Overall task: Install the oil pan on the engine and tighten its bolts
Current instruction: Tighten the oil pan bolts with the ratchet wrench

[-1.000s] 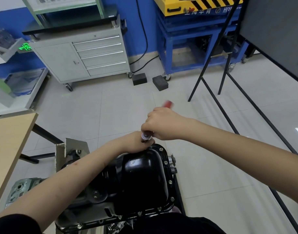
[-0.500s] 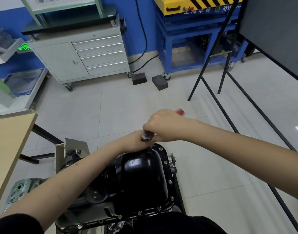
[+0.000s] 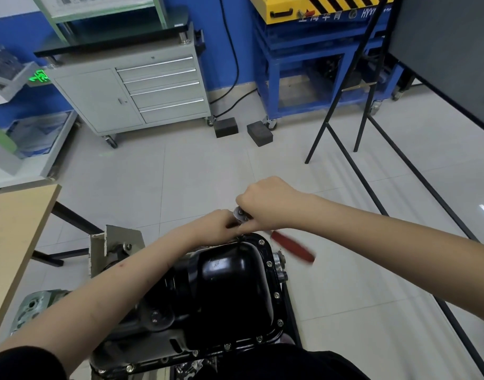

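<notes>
Between both hands, risk of ratchet slipping off far-edge bolt on pan: right hand gripping head, left hand curled underneath, hold unclear, red handle blurred.

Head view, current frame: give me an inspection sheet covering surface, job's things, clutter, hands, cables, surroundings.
Surface: wooden table at left edge, nothing seen on it.
Job's things: black oil pan seated on the engine; bolts visible along its rim.
Clutter: two dark blocks on the tiled floor.
Hands: right hand grips a ratchet with a blurred red handle; left hand holds at its head.
Cables: black cable down the blue wall.
Surroundings: grey drawer cabinet, blue frame, black stand.
</notes>
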Demonstrator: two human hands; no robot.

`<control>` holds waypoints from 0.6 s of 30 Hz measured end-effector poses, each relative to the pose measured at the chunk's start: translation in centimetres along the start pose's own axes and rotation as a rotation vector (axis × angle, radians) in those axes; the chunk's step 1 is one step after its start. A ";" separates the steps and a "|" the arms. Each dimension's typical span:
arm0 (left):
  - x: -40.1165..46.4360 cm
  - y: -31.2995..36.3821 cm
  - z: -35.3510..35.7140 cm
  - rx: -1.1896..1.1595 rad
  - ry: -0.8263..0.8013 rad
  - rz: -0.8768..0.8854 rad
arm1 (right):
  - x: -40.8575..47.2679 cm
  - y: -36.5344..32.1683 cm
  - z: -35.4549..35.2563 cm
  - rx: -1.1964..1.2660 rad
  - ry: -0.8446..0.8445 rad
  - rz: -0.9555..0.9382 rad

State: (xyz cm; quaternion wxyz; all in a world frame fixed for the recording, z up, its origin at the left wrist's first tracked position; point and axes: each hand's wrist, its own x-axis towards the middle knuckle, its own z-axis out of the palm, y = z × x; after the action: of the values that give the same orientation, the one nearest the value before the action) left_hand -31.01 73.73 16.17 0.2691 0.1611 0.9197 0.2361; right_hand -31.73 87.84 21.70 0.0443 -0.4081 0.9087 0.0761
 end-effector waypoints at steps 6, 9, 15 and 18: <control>0.3 0.5 0.3 0.060 0.000 0.049 | -0.1 0.3 0.1 -0.072 0.038 -0.179; 0.3 0.6 0.0 0.048 -0.059 0.029 | 0.1 0.3 0.1 -0.096 0.082 -0.237; 0.1 0.7 -0.2 0.030 -0.005 -0.040 | 0.0 -0.3 0.4 0.053 -0.002 0.012; 0.4 0.6 0.2 0.022 0.010 0.005 | 0.1 -0.1 0.5 -0.060 0.037 -0.110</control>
State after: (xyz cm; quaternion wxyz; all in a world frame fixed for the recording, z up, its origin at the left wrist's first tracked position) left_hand -31.10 74.48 16.23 0.2622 0.1651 0.9232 0.2272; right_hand -31.71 87.76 21.12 0.0192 -0.4598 0.8829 0.0932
